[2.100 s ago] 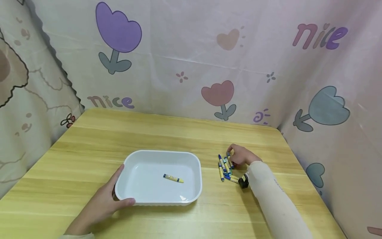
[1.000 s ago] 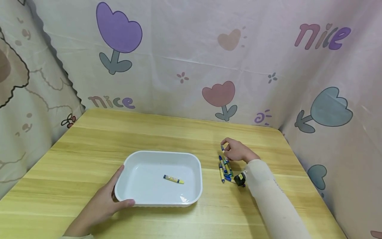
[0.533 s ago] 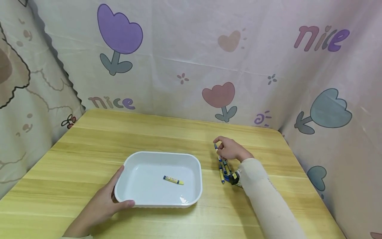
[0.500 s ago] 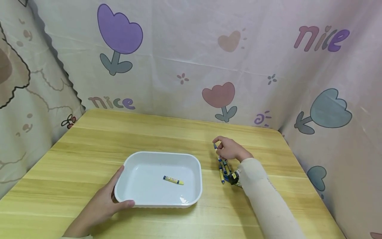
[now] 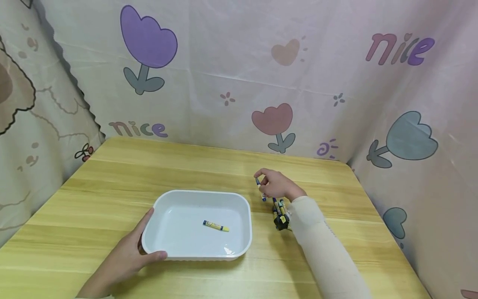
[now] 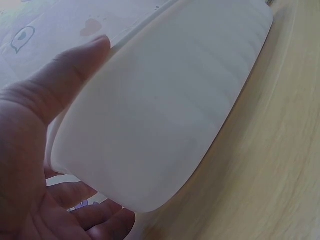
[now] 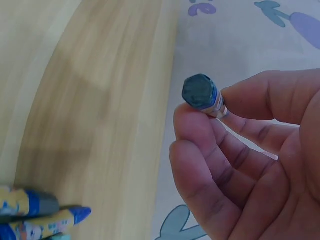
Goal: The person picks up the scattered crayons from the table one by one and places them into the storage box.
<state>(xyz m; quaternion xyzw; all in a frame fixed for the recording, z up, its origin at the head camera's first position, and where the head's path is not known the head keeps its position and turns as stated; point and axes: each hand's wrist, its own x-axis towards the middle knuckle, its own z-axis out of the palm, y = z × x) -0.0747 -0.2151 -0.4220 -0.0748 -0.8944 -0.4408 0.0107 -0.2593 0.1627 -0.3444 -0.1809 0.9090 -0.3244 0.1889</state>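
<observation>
Between thumb and fingers my right hand (image 5: 278, 185) pinches a crayon (image 7: 200, 92), held over the table just past the white tray's right end. Its dark hexagonal end faces the right wrist camera. My left hand (image 5: 125, 251) grips the left end of the white plastic tray (image 5: 201, 192), thumb at the front rim and fingers round the far side. A single yellow crayon (image 5: 215, 226) with a dark blue end lies inside the tray. Several more crayons (image 7: 45, 224) lie in a small pile on the table, partly hidden in the head view behind my right wrist.
A wood-grain table (image 5: 179, 162) bears everything. Printed fabric curtains (image 5: 224, 62) hang behind it and at both sides. A small black device (image 5: 281, 222) sits at my right wrist, over the crayon pile.
My right hand has picked a crayon from the pile and moved left with it towards the tray. The left hand and tray have stayed in place.
</observation>
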